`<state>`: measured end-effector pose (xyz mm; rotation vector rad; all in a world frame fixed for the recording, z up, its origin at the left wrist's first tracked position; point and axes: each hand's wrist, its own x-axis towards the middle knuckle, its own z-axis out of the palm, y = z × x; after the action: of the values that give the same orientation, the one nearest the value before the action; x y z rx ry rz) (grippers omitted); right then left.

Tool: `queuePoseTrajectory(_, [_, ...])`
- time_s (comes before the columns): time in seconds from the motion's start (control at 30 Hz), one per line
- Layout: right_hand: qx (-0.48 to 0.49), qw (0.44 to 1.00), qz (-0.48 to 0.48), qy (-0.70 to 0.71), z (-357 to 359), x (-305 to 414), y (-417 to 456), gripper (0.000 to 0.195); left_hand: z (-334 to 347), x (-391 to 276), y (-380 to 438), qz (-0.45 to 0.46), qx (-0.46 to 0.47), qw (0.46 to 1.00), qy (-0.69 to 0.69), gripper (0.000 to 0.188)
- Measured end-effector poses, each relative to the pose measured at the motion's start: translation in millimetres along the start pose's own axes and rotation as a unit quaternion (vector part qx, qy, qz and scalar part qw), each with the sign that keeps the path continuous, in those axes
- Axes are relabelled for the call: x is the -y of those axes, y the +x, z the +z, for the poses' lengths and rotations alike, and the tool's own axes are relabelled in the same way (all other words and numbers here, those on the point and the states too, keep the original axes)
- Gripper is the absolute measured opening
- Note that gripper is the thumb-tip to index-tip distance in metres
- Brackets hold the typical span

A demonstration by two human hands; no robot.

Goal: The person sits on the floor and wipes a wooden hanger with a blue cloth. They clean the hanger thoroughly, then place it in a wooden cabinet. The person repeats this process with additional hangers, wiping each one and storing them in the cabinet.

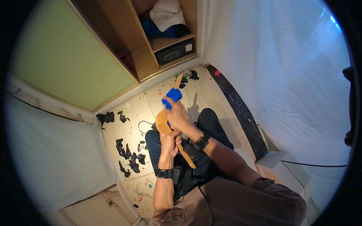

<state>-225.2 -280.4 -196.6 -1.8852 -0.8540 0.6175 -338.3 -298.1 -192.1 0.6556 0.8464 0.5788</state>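
A wooden clothes hanger (163, 123) slants across my lap, its bend to the left and a thin metal hook (144, 122) jutting from it. My left hand (169, 141) grips the hanger just below the bend, around the lower arm. A blue cloth (172, 96) is wrapped around the upper arm, whose tip sticks out beyond it. My right hand (178, 117) holds this cloth against the wood, slightly blurred. Below my left hand, the other end of the hanger reaches over my dark trousers (209, 124). Part of the hanger is hidden behind my hands.
Torn black scraps (134, 162) and small bits litter the tiled floor (152, 99). Ahead stands an open wooden cabinet (145, 60) with folded fabric (167, 15) and a black box (176, 52). White sheeting (282, 84) hangs at right, near a dark stone strip (237, 110).
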Motion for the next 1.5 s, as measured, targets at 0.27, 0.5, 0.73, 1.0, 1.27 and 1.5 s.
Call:
queuePoseTrajectory(0.27, [-0.084, 0.995, 0.031, 0.043, -6.7, -32.1, 6.0, 0.022, -21.3, 39.3, 4.6, -0.063, 0.04, 0.997, -0.016, 0.022])
queuePoseTrajectory(0.5, [-0.026, 0.988, 0.028, 0.147, -1.0, -40.8, -25.8, 0.027, -28.1, 79.9, 9.3, -0.127, 0.066, 0.989, 0.031, 0.012])
queuePoseTrajectory(0.73, [0.172, 0.946, -0.177, -0.208, 0.0, -29.2, -90.4, 0.046, -67.9, 108.4, 17.3, -0.148, 0.098, 0.945, -0.273, 0.031])
queuePoseTrajectory(1.0, [0.076, 0.922, -0.232, -0.301, 8.1, -23.9, -79.8, 0.06, -36.7, 85.0, 25.8, -0.092, 0.02, 0.981, -0.171, 0.021])
queuePoseTrajectory(1.27, [0.165, 0.975, -0.116, -0.096, 7.3, -10.0, -49.8, 0.051, -33.8, 65.3, 15.7, -0.065, 0.035, 0.993, -0.096, 0.01])
queuePoseTrajectory(1.5, [-0.003, 0.986, -0.131, 0.101, -27.1, -14.6, 11.4, 0.026, -12.5, 29.2, -5.6, -0.127, 0.043, 0.988, -0.079, 0.013])
